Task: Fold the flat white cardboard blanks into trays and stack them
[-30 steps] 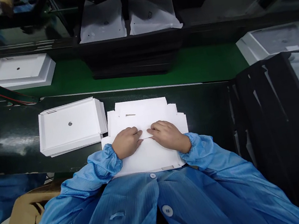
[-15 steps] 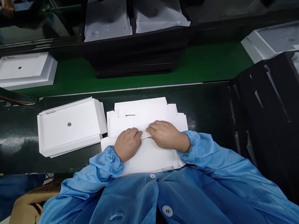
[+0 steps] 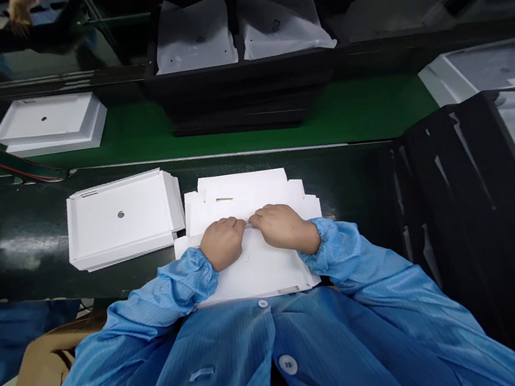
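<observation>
A flat, die-cut white cardboard sheet [image 3: 269,274] lies in front of me, its near edge against my blue jacket and its far part showing stepped edges and a slot. Both hands meet at a crease across its middle. My left hand [image 3: 224,242] has its fingers curled together over the crease, thumb hidden. Beside it, my right hand [image 3: 284,226] is closed the same way, its fingertips close to the left ones. The cardboard under the fingers is partly hidden. Just left of the sheet sits a stack of folded white cardboard trays [image 3: 146,218], the top one with a round hole.
Behind the dark bench [image 3: 23,232] runs a green belt [image 3: 129,134] carrying white boxes [image 3: 55,119]. A black bin [image 3: 248,95] holds white bags [image 3: 195,39]. Stacked black trays [image 3: 468,189] rise at the right. Another person's hands [image 3: 19,14] show at the upper left.
The raised strip of cardboard between my hands now lies down along the crease. Both hands have shifted slightly away from me. The head view has moved a little.
</observation>
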Demonstrator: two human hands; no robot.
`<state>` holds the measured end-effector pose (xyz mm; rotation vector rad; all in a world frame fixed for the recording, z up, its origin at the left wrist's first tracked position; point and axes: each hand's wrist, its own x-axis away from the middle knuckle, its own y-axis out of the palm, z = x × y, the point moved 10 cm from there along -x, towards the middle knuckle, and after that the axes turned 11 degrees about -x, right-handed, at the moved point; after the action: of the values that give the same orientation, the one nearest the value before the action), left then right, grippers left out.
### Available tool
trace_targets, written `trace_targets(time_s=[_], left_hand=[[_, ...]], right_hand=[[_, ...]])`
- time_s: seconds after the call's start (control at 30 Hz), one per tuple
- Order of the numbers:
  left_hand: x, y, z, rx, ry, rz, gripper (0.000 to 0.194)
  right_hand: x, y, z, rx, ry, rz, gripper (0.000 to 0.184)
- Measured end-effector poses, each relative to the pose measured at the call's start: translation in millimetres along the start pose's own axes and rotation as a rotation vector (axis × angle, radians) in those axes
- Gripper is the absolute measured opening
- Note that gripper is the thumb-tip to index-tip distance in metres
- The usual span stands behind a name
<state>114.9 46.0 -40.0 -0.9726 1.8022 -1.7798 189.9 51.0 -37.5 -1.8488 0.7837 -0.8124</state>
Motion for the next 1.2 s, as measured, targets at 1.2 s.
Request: trace_targets(time_s=[1.2], left_hand=[[1, -1.1, -16, -0.264, 0.09, 0.26, 0.039]], right_hand=[[-2, -1, -6, 0.154, -0.127, 0.224, 0.032]])
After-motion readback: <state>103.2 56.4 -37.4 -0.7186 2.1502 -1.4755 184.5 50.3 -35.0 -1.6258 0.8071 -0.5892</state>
